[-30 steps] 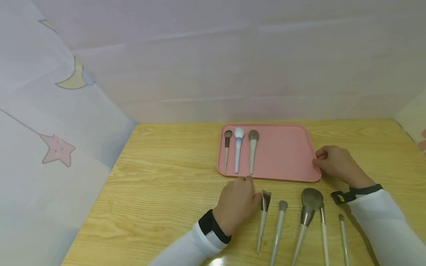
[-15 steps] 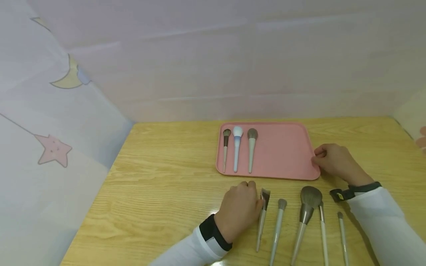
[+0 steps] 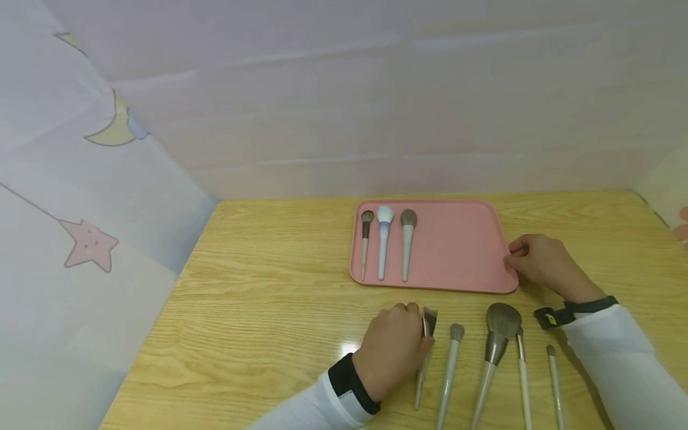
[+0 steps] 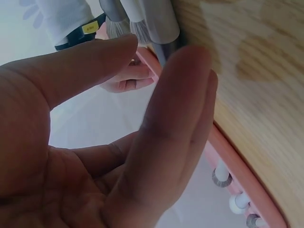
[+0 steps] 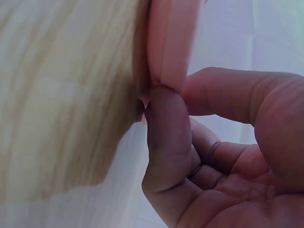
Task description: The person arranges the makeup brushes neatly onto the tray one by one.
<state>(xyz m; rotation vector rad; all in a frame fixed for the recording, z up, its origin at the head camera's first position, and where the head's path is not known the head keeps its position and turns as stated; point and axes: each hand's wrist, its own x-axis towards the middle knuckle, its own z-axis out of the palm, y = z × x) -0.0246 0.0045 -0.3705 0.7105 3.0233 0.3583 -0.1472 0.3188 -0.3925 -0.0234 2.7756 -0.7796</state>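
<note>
My left hand [image 3: 391, 349] is over the wooden table, right beside a flat angled makeup brush [image 3: 428, 322], and partly covers its handle in the head view. In the left wrist view its thumb and fingers [image 4: 166, 109] stand apart with a gap between them and hold nothing. With thumb and fingertips, my right hand [image 3: 545, 263] pinches the right edge of a pink tray [image 3: 462, 245]; the right wrist view shows that grip on the tray rim [image 5: 173, 42] closely. Along the tray's left side lie a small dark brush [image 3: 367, 230], a white-and-blue brush [image 3: 384, 239] and a grey-headed brush [image 3: 408, 239].
Right of the angled brush lie a small grey brush [image 3: 450, 370], a large fluffy brush [image 3: 497, 340], a slim brush [image 3: 523, 376] partly behind its head, and a thin small brush [image 3: 555, 382]. A pale cloth wall [image 3: 344, 119] rises behind the table [image 3: 258, 286].
My left hand has drawn back from the tray's front edge, toward me and to the right, up to the angled brush. The right hand stays on the tray edge.
</note>
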